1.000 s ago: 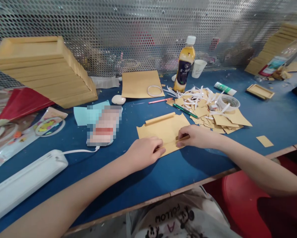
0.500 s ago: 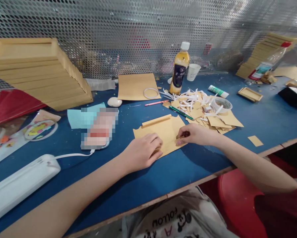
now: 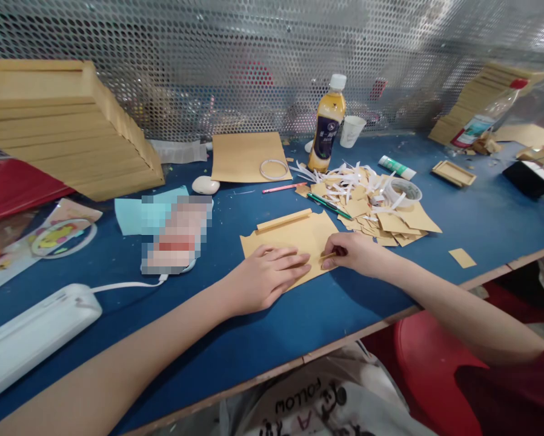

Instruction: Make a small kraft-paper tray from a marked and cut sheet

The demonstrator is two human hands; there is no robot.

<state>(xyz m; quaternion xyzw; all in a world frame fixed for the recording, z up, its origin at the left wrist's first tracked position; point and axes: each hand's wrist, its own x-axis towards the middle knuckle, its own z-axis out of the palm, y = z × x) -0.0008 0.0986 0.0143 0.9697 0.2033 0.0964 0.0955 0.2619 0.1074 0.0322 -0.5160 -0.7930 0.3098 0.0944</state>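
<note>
View: head, over both bare hands.
Left hand: the left hand (image 3: 272, 277) lies palm down, fingers stretched out and a little apart, pressing on the sheet rather than gripping it.
Right hand: the right hand (image 3: 350, 253) is curled, thumb and forefinger nearly together on the near right edge of the sheet, pinching it.
Brown sheet: the brown sheet (image 3: 299, 236) lies under the left fingers and runs right into the right hand's pinch.
Raised strip: a narrow raised strip (image 3: 284, 220) runs along the sheet's far edge, beyond both hands.
Scrap pile: the scrap pile (image 3: 360, 206), brown pieces and white strips, is just beyond the right hand.
Pens: the green pen (image 3: 329, 206) lies at the pile's edge, beyond the right hand; the pink pencil (image 3: 284, 188) lies past the raised strip.
Tape roll: the tape roll (image 3: 403, 192) sits by the pile, beyond and right of the right hand.
Bottle: the bottle (image 3: 327, 127) stands upright well beyond the right hand, a paper cup (image 3: 352, 131) beside it.
Phone: the phone (image 3: 179, 233), blurred, is left of the left hand and well apart from it.
Flat brown piece: a larger flat brown piece (image 3: 245, 157) lies well beyond the left hand, a ring (image 3: 274, 161) on it.
Tray stack: the tray stack (image 3: 72, 133) leans far off, beyond and left of the left hand.
Table: the blue table (image 3: 235, 357) lies under it all.
</note>
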